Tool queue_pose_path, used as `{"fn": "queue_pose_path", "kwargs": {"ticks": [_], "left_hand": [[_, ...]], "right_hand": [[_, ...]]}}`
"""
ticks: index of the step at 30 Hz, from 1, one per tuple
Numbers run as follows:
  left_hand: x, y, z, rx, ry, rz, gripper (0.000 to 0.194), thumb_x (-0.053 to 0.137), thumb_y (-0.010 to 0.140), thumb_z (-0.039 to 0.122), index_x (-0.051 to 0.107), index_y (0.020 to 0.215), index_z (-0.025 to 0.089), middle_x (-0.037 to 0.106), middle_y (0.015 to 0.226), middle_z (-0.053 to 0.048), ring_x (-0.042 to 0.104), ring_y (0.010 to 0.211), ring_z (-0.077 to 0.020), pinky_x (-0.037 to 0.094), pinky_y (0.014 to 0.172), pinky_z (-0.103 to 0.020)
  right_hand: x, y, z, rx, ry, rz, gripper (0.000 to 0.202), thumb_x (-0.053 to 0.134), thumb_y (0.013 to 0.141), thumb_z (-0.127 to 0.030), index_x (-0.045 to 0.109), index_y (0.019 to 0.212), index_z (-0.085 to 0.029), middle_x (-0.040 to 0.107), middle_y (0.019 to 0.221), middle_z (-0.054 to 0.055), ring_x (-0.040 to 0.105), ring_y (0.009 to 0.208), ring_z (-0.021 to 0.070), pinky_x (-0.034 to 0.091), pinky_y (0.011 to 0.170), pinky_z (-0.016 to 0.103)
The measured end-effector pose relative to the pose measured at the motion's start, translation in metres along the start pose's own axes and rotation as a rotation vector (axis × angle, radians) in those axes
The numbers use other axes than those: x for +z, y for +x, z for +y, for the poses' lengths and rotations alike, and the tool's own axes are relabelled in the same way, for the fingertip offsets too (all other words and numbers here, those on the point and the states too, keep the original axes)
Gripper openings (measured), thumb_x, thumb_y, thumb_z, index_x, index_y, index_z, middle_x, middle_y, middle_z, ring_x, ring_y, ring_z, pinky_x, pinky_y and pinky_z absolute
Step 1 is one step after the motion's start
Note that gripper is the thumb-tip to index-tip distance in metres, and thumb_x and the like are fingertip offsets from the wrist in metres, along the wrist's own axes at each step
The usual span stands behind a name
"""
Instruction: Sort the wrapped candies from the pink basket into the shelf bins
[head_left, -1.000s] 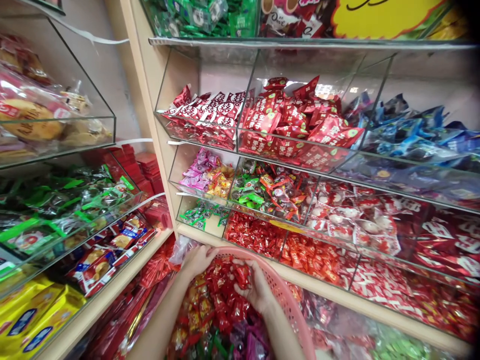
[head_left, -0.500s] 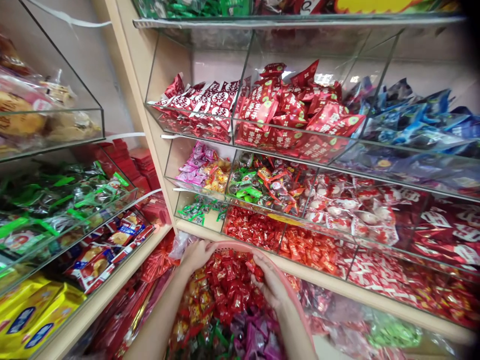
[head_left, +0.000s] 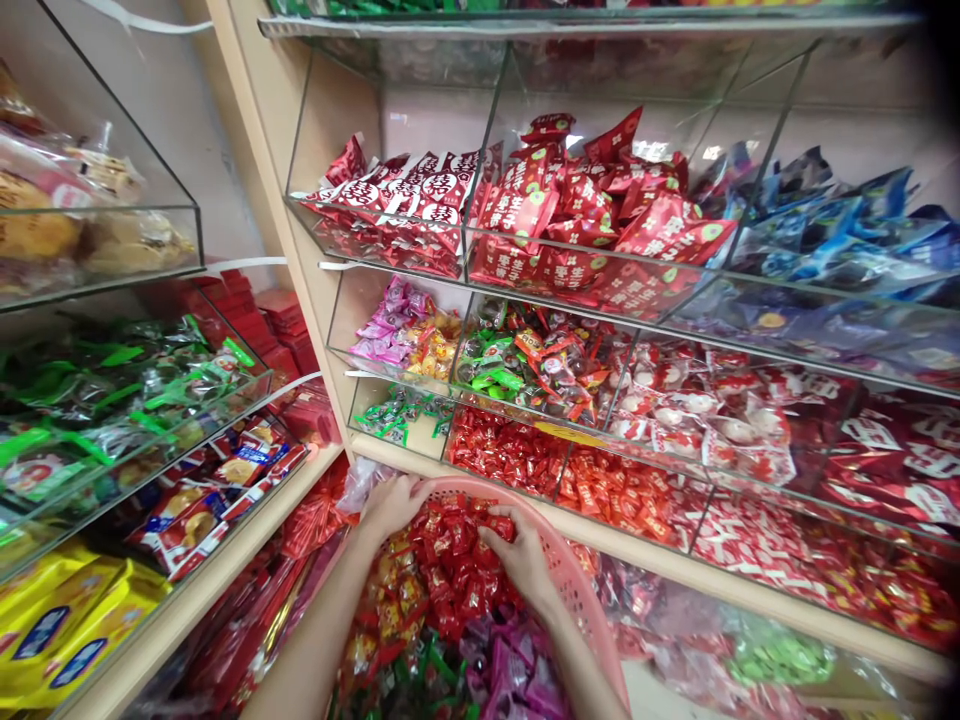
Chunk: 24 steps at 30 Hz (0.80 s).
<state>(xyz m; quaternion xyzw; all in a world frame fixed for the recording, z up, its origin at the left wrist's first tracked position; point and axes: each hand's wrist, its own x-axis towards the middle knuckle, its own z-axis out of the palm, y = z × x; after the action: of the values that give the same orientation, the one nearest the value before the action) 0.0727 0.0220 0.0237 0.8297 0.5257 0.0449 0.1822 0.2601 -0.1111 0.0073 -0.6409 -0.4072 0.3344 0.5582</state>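
Left hand grips the already piled-up pink basket, right hand sits half-open at its red sweets, and shelves hold more.

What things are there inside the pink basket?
The pink basket holds red wrapped sweets, yellowish packets, green-ended packets and purple packets. The right hand hides some contents; the lower layers and the basket's bottom are covered.
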Motion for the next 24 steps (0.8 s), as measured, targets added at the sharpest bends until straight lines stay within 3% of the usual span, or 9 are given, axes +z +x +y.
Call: {"fn": "queue_pose_path", "kwargs": {"ticks": [5,9,17,21,24], "left_hand": [[0.001,0.0,-0.002,0.008,0.0,-0.004,0.064,0.016,0.08,0.064,0.062,0.097,0.023,0.067,0.092,-0.01,0.06,0.087,-0.0255,0.042,0.071,-0.031],[0.001,0.0,-0.002,-0.004,-0.005,-0.003,0.064,0.016,0.079,0.065,0.062,0.098,0.023,0.067,0.092,-0.01,0.06,0.087,-0.0257,0.042,0.071,-0.031],[-0.004,-0.002,0.004,-0.004,0.012,-0.004,0.063,0.017,0.08,0.064,0.063,0.086,0.02,0.067,0.085,-0.009,0.061,0.083,-0.0235,0.042,0.069,-0.029],[-0.005,-0.002,0.006,-0.025,0.011,-0.007,0.062,0.019,0.08,0.064,0.063,0.086,0.02,0.067,0.085,-0.009,0.061,0.083,-0.0232,0.042,0.07,-0.028],[-0.005,-0.002,0.006,-0.022,0.013,-0.007,0.062,0.019,0.08,0.064,0.063,0.092,0.021,0.067,0.086,-0.009,0.061,0.084,-0.0242,0.042,0.07,-0.029]], "right_hand": [[0.006,0.0,0.006,-0.033,-0.104,0.03,0.032,0.067,0.065,-0.038,0.06,0.089,-0.018,0.063,0.094,0.006,0.055,0.092,0.0232,0.037,0.087,0.036],[0.0,0.004,0.009,-0.029,-0.049,0.1,0.032,0.066,0.065,-0.04,0.061,0.087,-0.018,0.064,0.092,0.005,0.055,0.092,0.0233,0.038,0.087,0.036],[-0.023,-0.003,0.005,0.263,0.213,0.115,0.036,0.055,0.071,-0.047,0.058,0.099,-0.024,0.065,0.089,0.002,0.058,0.069,0.0184,0.047,0.057,0.029],[-0.037,-0.005,0.009,0.186,0.14,0.165,0.043,0.06,0.068,-0.045,0.057,0.104,-0.022,0.065,0.091,0.003,0.058,0.082,0.0202,0.047,0.068,0.031],[-0.04,-0.005,0.016,0.103,0.016,0.168,0.038,0.064,0.065,-0.043,0.059,0.094,-0.019,0.065,0.089,0.003,0.058,0.084,0.0209,0.045,0.075,0.032]]}}
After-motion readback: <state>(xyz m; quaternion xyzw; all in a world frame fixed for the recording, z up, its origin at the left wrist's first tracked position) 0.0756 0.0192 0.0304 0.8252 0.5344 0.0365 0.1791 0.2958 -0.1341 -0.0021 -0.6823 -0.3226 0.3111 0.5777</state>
